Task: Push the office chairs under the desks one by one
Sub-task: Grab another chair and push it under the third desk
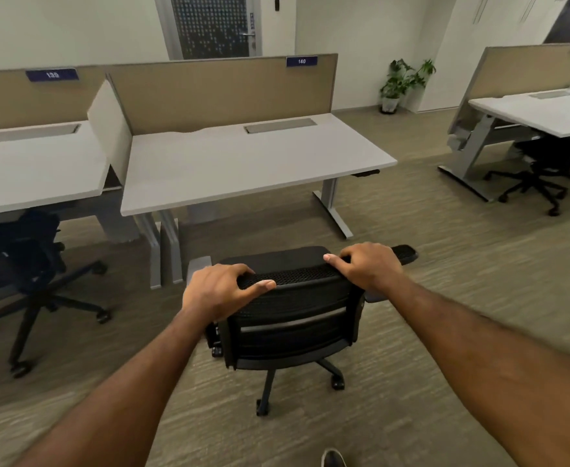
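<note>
A black mesh office chair (pixel 293 318) stands on the carpet in front of me, its back towards me, a short way out from the white desk (pixel 243 163) marked 140. My left hand (pixel 219 291) grips the left end of the backrest's top edge, thumb lying along the rim. My right hand (pixel 368 267) grips the right end of that edge, index finger stretched along it. The chair's seat and right armrest (pixel 405 253) point at the desk's open underside.
At the left, desk 139 (pixel 31 170) has a black chair (pixel 24 264) partly under it. A third desk (pixel 539 112) with a chair (pixel 543 166) tucked beneath is at the right. The desk's grey legs (pixel 334 207), a potted plant (pixel 401 84) and my shoe (pixel 332 458) are also in view.
</note>
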{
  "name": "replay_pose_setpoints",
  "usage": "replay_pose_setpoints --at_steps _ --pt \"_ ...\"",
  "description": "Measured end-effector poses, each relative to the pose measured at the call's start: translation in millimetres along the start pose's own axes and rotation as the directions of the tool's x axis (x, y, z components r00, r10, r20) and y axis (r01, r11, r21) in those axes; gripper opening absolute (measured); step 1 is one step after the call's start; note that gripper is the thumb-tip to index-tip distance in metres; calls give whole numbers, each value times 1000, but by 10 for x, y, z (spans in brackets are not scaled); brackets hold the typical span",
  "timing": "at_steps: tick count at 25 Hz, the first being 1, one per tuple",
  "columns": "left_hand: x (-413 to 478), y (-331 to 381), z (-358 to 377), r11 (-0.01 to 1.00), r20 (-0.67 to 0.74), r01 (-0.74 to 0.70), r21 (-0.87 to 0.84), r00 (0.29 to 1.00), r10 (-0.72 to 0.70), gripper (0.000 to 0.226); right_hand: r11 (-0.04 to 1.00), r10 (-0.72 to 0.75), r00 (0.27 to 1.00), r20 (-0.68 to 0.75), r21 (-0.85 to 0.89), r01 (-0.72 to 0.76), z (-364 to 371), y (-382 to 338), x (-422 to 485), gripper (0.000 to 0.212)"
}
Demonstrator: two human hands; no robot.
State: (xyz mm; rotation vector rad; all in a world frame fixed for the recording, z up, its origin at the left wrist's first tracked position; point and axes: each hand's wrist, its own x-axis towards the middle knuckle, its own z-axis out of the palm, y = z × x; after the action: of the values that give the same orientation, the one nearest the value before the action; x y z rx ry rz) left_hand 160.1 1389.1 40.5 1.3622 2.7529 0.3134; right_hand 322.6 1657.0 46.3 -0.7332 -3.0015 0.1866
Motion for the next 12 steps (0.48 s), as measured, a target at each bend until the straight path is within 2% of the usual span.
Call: replay_pose_setpoints --at_steps 6,12 --pt "1069 -193 28 999 -66 35 16 997 -34 101 1000 -22 999 -47 -8 21 37 258 1122 69" --pt "2108 -313 22 993 -56 115 -22 992 -116 110 995 -91 993 -70 -32 89 99 552 2252 73"
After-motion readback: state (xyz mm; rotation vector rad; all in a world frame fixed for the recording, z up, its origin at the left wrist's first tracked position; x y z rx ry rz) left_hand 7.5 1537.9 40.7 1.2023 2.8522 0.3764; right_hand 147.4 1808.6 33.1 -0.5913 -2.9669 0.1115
